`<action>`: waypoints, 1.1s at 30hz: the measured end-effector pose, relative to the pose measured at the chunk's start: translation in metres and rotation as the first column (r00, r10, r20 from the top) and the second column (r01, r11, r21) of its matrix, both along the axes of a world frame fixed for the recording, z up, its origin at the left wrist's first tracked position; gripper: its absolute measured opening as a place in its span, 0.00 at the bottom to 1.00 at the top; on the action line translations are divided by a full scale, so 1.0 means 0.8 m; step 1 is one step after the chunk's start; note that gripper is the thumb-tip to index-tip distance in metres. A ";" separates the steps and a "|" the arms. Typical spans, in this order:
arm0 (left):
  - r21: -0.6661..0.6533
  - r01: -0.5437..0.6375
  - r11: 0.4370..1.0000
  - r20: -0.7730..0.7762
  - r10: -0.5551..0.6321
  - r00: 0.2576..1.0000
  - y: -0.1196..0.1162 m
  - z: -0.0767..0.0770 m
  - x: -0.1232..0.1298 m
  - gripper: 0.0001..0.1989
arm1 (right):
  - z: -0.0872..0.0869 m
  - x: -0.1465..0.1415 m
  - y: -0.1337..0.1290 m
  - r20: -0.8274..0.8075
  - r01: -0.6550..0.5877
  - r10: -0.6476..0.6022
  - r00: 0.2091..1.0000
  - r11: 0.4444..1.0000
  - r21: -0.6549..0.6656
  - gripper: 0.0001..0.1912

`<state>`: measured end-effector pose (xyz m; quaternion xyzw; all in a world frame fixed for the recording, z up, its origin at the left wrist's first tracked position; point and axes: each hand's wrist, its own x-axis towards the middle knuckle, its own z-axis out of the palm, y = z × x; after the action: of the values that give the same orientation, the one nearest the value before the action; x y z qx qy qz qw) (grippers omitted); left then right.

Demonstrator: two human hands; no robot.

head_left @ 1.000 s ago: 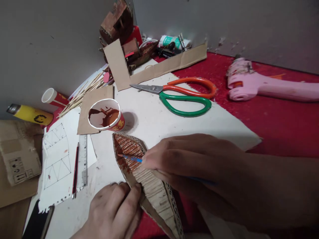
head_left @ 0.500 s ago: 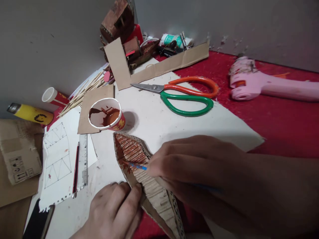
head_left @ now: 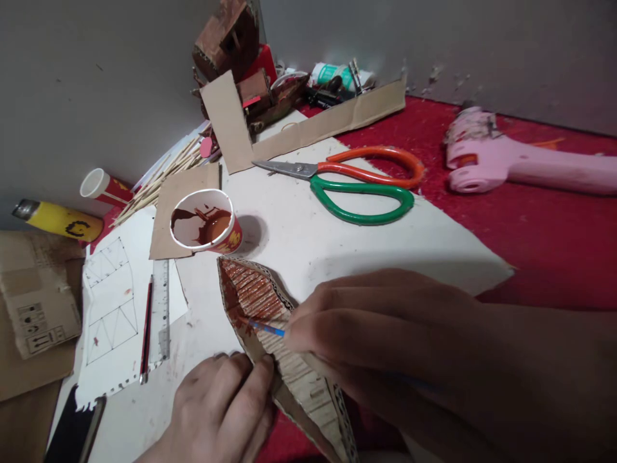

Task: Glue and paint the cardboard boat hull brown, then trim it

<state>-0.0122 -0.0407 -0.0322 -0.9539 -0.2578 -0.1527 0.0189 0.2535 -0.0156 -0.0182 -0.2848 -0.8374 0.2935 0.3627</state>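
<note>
A boat-shaped cardboard piece (head_left: 294, 370) with a ribbed inside lies tilted at the lower middle, its far end coated in wet reddish-brown paint. My left hand (head_left: 226, 402) grips its left wall between thumb and fingers. In my right hand (head_left: 357, 328) is a thin blue paintbrush (head_left: 270, 329), pinched by the fingertips, its tip touching the inner left wall near the painted part. Beyond the far end stands a paper cup (head_left: 207, 222) with brown paint inside. The right hand covers part of the boat's right edge.
Scissors (head_left: 357, 183) with orange and green handles lie beyond my right hand. A pink glue gun (head_left: 511, 157) is at the right. Leftward are a pencil (head_left: 146, 328), ruler (head_left: 164, 308), drawing sheet (head_left: 112, 308), yellow bottle (head_left: 62, 220) and cardboard box (head_left: 38, 296).
My right hand and the brush have shifted slightly down toward me along the inner left wall. The left hand keeps its hold.
</note>
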 end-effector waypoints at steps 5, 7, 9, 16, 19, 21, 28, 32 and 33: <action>-0.019 0.006 1.000 0.001 -0.006 1.000 -0.001 -0.001 -0.002 0.09 | -0.003 -0.001 -0.002 -0.039 0.100 -0.097 0.995 0.991 0.092 0.14; -0.031 0.003 1.000 0.001 -0.003 1.000 -0.001 -0.001 -0.002 0.07 | -0.002 -0.001 -0.004 -0.050 0.125 -0.120 0.992 0.983 0.135 0.13; -0.040 0.002 0.999 0.003 -0.002 1.000 -0.002 0.000 -0.002 0.07 | -0.002 -0.001 -0.005 -0.043 0.109 -0.103 0.994 0.981 0.163 0.12; -0.018 0.003 1.000 0.017 -0.002 1.000 -0.002 -0.001 -0.001 0.09 | -0.001 0.000 -0.007 -0.039 0.083 -0.079 0.996 0.990 0.113 0.13; -0.014 0.002 1.000 0.007 -0.002 1.000 -0.001 -0.001 -0.002 0.09 | 0.000 -0.002 -0.007 -0.010 0.052 -0.052 0.999 0.997 0.052 0.13; -0.015 0.009 1.000 0.005 -0.009 1.000 -0.001 0.000 -0.003 0.10 | -0.001 -0.003 -0.007 -0.023 0.055 -0.054 0.998 0.998 0.029 0.15; -0.028 0.008 1.000 0.009 -0.007 1.000 -0.002 -0.001 -0.002 0.10 | -0.012 -0.004 -0.009 0.045 0.143 -0.147 0.988 0.988 0.065 0.10; -0.042 0.006 0.999 0.004 -0.006 1.000 -0.002 0.000 -0.001 0.10 | -0.021 -0.008 -0.024 0.131 0.190 -0.201 0.971 0.978 0.088 0.04; -0.042 0.012 0.999 0.005 -0.012 1.000 -0.002 0.000 -0.001 0.10 | -0.023 -0.009 -0.028 0.140 0.188 -0.200 0.970 0.978 0.093 0.04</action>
<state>-0.0128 -0.0424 -0.0321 -0.9552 -0.2555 -0.1494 -0.0028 0.2460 -0.0377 -0.0366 -0.3719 -0.8411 0.2010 0.3374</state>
